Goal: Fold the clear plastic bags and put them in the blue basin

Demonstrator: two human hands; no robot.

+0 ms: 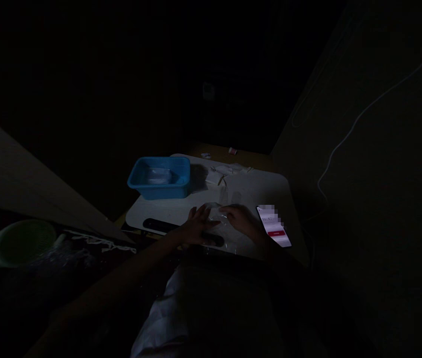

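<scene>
The scene is very dark. On a small white table [181, 209], a crinkled piece of clear plastic [216, 217] catches a little light between my hands. My left hand [197, 227] lies flat over the near edge with its fingers spread, touching the plastic's left side. At the plastic's right side, my right hand [239, 219] has curled fingers whose tips meet on it; the exact grip is dim. Beneath and beside my left hand runs a long black bar [158, 225], partly covered by the hand.
A blue plastic basin [164, 192] with a clear container [158, 175] inside stands at the back left. White wrappers [216, 177] lie behind the hands. A lit phone [273, 226] rests at the right. A white cable [360, 118] hangs along the right wall.
</scene>
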